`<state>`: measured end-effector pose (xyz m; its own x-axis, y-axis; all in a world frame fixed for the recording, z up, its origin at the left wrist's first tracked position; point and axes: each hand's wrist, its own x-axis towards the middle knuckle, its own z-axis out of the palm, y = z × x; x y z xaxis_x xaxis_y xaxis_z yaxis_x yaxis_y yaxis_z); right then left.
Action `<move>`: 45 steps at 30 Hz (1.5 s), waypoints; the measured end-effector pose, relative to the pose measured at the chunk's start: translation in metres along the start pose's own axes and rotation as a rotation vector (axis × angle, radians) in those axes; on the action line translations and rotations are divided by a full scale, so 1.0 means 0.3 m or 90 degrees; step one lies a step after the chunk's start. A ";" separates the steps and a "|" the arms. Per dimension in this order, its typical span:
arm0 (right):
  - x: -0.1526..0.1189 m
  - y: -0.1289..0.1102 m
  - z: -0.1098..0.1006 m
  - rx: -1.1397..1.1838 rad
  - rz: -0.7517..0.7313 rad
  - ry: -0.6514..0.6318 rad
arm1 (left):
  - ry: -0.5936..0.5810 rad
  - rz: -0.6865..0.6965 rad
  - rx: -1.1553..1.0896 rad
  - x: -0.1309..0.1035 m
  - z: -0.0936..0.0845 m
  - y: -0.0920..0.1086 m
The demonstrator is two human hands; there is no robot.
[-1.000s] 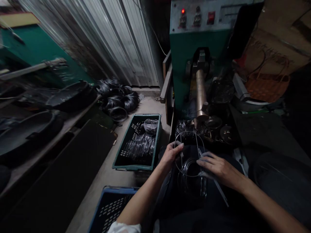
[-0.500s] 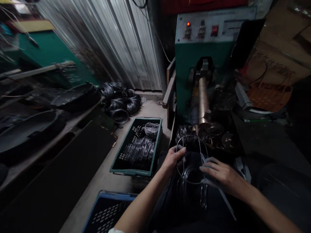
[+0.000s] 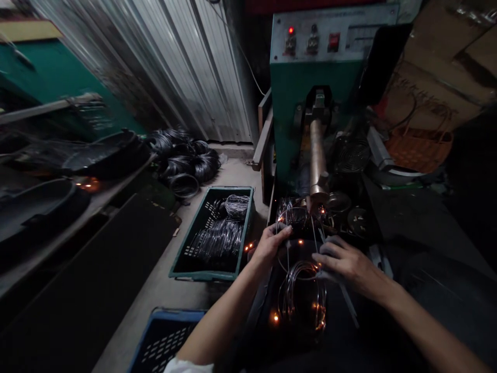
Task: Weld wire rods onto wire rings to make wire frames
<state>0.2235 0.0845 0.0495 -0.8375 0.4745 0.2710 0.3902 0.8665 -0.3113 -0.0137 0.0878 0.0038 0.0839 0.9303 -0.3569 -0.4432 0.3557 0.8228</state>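
Observation:
My left hand [image 3: 274,241] pinches a thin wire ring [image 3: 282,261] between thumb and fingers, holding it at the electrode tip [image 3: 318,199] of a green spot welder [image 3: 289,85]. Closed around several thin metal rods [image 3: 349,305], my right hand [image 3: 345,261] sits just right of the ring. A straight wire [image 3: 315,233] runs up to the tip, where sparks fly. Below the hands, a bundle of wire rings [image 3: 287,295] rests on my dark-clothed lap. Darkness and blur hide where ring and rods touch.
A green crate [image 3: 250,223] of wire pieces stands left of my lap, with a blue crate [image 3: 163,316] nearer me. Black wire coils [image 3: 186,160] lie by the corrugated wall. An orange basket [image 3: 421,147] is right of the welder; dark pans [image 3: 42,207] line the left.
Orange sparks now scatter from the electrode tip over the hands and lap. The ring appears tipped flatter at the tip. The whole view has shifted slightly; both hands keep their hold.

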 end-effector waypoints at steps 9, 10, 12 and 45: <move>0.153 0.313 0.045 0.374 0.422 0.235 | 0.016 0.085 0.013 0.270 0.009 0.164; 0.178 0.329 0.052 0.389 0.431 0.236 | 0.017 0.091 0.013 0.290 0.007 0.174; 0.223 0.347 0.066 0.405 0.444 0.250 | 0.017 0.096 0.006 0.323 0.002 0.189; -0.388 0.191 0.230 0.745 0.802 0.482 | 0.240 0.244 0.583 0.150 -0.316 0.099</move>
<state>0.3168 0.0682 -0.0628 0.1459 0.9087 -0.3912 -0.1360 -0.3732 -0.9177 -0.1078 0.1318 -0.0298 -0.2702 0.9627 0.0123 0.4729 0.1216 0.8727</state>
